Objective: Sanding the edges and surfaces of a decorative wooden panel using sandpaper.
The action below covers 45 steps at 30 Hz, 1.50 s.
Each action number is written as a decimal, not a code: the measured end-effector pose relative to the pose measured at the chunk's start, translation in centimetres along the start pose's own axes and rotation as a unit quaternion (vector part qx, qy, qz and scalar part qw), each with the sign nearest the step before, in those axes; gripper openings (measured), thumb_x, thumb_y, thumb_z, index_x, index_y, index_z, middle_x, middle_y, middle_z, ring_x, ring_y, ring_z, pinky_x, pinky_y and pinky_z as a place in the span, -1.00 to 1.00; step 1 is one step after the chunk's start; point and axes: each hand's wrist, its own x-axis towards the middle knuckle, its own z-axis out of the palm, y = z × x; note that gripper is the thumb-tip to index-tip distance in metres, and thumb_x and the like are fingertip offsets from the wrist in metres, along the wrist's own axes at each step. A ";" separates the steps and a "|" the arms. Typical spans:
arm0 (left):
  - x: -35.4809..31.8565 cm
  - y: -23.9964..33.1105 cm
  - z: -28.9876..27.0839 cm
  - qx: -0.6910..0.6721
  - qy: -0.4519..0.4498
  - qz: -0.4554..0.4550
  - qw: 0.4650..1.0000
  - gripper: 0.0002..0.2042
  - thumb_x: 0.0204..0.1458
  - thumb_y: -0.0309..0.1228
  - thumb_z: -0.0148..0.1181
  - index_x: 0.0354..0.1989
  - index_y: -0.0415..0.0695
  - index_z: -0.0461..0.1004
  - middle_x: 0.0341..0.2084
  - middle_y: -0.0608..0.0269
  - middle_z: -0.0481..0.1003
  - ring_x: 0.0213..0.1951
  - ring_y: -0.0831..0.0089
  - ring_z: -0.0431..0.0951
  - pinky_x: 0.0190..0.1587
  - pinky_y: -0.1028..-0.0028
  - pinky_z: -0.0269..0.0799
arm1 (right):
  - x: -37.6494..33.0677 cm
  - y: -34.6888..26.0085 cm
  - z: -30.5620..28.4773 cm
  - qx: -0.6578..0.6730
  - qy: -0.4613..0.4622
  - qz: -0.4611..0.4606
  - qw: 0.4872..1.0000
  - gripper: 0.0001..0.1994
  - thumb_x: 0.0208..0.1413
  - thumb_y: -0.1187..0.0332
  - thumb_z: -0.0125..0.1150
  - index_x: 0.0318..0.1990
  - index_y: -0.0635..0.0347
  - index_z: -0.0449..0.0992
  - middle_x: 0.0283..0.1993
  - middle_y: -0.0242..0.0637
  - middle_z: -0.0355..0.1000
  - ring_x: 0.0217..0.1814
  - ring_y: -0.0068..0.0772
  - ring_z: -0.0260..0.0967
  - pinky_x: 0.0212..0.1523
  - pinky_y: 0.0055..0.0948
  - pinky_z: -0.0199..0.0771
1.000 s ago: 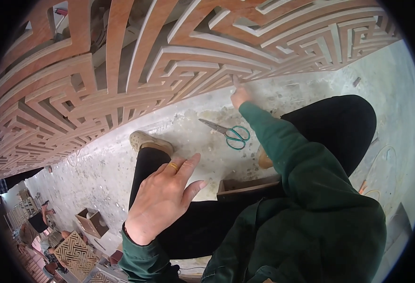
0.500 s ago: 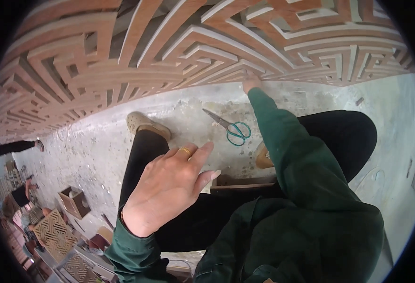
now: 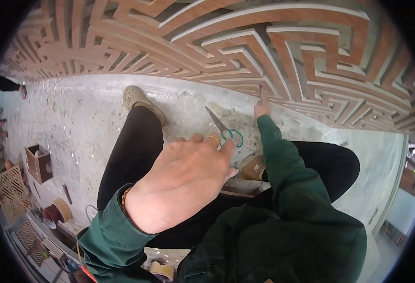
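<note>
Across came the left hand (image 3: 184,174) since the earlier frame, and it now overlapped the handles of the scissors (image 3: 224,129) in view! Far left, two small lattice boards (image 3: 12,192), then one wooden box (image 3: 38,165) on the floor. On to that left hand: back up, fingers curving down, thumb spread from the forefinger. Two tan clogs (image 3: 141,101) flanked that single pair of scissors. And the right arm stretched forward, right hand (image 3: 262,109) at the lower edge of one big fretwork panel (image 3: 287,13) spanning the top; whether it pinched anything, I couldn't tell.
</note>
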 end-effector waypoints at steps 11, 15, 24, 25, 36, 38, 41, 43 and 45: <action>-2.0 -1.3 0.6 0.007 0.072 0.031 0.997 -0.69 0.05 -0.29 0.13 -0.13 -0.25 0.39 -0.43 0.14 0.46 -0.31 0.23 0.52 -0.33 0.35 0.42 | 0.8 -0.5 -1.4 -0.181 0.036 -0.086 0.979 -0.35 -0.03 0.40 -0.07 0.32 -0.15 0.12 -0.16 0.19 0.45 -0.11 0.18 0.42 -0.04 -0.03 0.38; -2.9 -1.3 0.9 0.009 0.115 0.053 0.992 -0.72 0.03 -0.32 0.14 -0.17 -0.26 0.40 -0.51 0.19 0.43 -0.36 0.28 0.50 -0.39 0.37 0.38 | -1.0 -2.2 -2.0 -0.220 0.026 -0.057 0.974 -0.32 -0.03 0.41 -0.05 0.34 -0.22 0.05 -0.16 0.17 0.46 -0.13 0.14 0.44 -0.07 -0.03 0.39; -3.7 -2.2 1.9 -0.012 0.184 0.071 0.980 -0.75 0.03 -0.35 0.13 -0.19 -0.26 0.39 -0.53 0.21 0.40 -0.39 0.27 0.47 -0.39 0.33 0.32 | -3.5 -1.9 -4.1 -0.409 -0.055 -0.034 0.910 -0.33 0.05 0.37 -0.09 0.37 -0.14 -0.06 -0.19 0.06 0.50 -0.16 0.06 0.49 -0.15 -0.05 0.47; -3.8 -2.2 1.9 -0.014 0.200 0.076 0.977 -0.75 0.03 -0.35 0.13 -0.19 -0.26 0.39 -0.54 0.21 0.39 -0.39 0.26 0.47 -0.39 0.33 0.32 | -3.8 -1.3 -4.6 -0.406 -0.058 -0.037 0.911 -0.34 0.06 0.37 -0.09 0.37 -0.15 -0.06 -0.21 0.06 0.50 -0.18 0.06 0.50 -0.17 -0.05 0.47; -3.9 -3.1 1.8 -0.032 0.229 0.077 0.970 -0.73 0.04 -0.33 0.14 -0.20 -0.29 0.42 -0.54 0.15 0.42 -0.38 0.21 0.49 -0.36 0.32 0.34 | -5.4 -3.8 -6.5 -0.426 0.005 -0.101 0.899 -0.45 0.16 0.27 -0.15 0.35 -0.21 0.01 -0.20 0.11 0.46 -0.28 0.05 0.49 -0.27 -0.03 0.46; -3.9 -3.3 1.9 -0.048 0.253 0.083 0.963 -0.73 0.04 -0.31 0.14 -0.19 -0.27 0.41 -0.54 0.15 0.42 -0.38 0.19 0.49 -0.36 0.32 0.35 | -4.2 -2.2 -5.3 -0.434 0.030 -0.108 0.894 -0.48 0.18 0.26 -0.18 0.33 -0.21 0.05 -0.18 0.10 0.45 -0.28 0.05 0.49 -0.26 -0.01 0.45; -3.6 -3.8 1.8 -0.044 0.249 0.081 0.964 -0.73 0.05 -0.30 0.15 -0.17 -0.24 0.41 -0.52 0.14 0.42 -0.37 0.16 0.48 -0.34 0.30 0.36 | -3.5 1.6 -3.0 -0.405 -0.018 -0.157 0.900 -0.50 0.19 0.24 -0.20 0.32 -0.21 0.08 -0.16 0.06 0.45 -0.27 0.07 0.48 -0.24 0.03 0.44; -3.4 -4.1 1.6 -0.001 0.240 0.081 0.967 -0.73 0.05 -0.30 0.14 -0.17 -0.22 0.41 -0.51 0.13 0.43 -0.36 0.14 0.47 -0.32 0.28 0.37 | -4.4 3.4 -1.9 -0.376 -0.064 -0.139 0.914 -0.50 0.20 0.23 -0.20 0.33 -0.22 0.07 -0.17 0.03 0.46 -0.25 0.09 0.47 -0.22 0.05 0.42; -3.4 -4.4 1.3 0.005 0.228 0.070 0.971 -0.73 0.06 -0.29 0.14 -0.17 -0.22 0.40 -0.50 0.11 0.43 -0.34 0.12 0.47 -0.31 0.26 0.37 | -7.7 4.3 -1.0 -0.355 -0.120 -0.033 0.926 -0.49 0.21 0.20 -0.20 0.34 -0.24 0.04 -0.21 0.00 0.47 -0.22 0.11 0.45 -0.22 0.06 0.41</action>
